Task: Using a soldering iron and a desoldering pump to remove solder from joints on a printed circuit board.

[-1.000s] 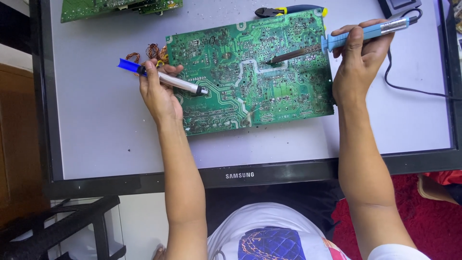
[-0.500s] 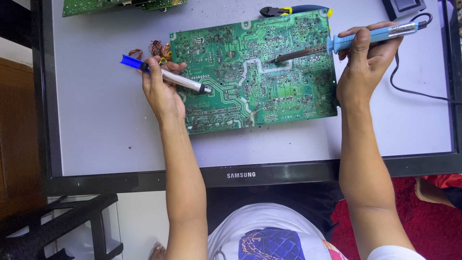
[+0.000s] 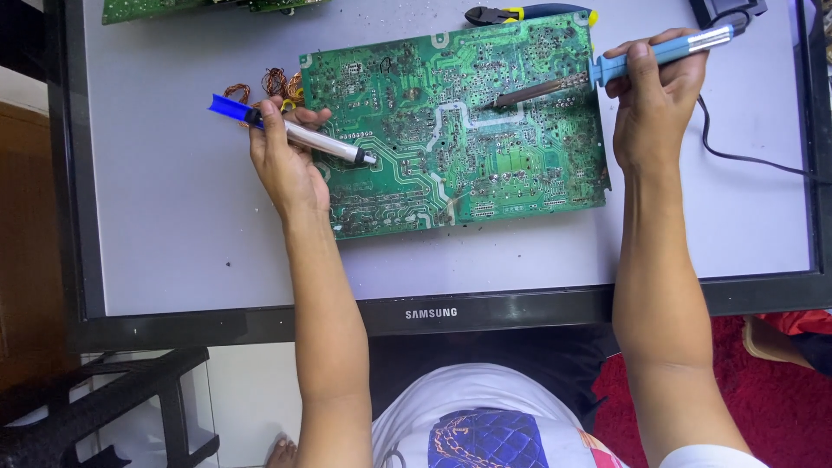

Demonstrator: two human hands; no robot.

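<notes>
Looking down from my head camera, I see a large green circuit board (image 3: 451,121) lying solder-side up on the grey screen of a flat monitor (image 3: 173,234) laid face up as a work surface. My right hand (image 3: 654,104) is closed around the light-blue handle of a soldering iron (image 3: 607,69), with the dark tip resting on the board near its upper middle. My left hand (image 3: 282,152) grips a desoldering pump (image 3: 295,130), blue at the plunger end and silvery at the barrel, held low over the board's left edge, its white nozzle pointing toward the centre but well apart from the iron's tip.

I judge this to be the heating step, with a joint being warmed. Next, the pump nozzle must come just beside the iron's tip.

Small copper coils (image 3: 264,85) lie near the left hand; blue-handled cutters (image 3: 520,13) rest above the board.
</notes>
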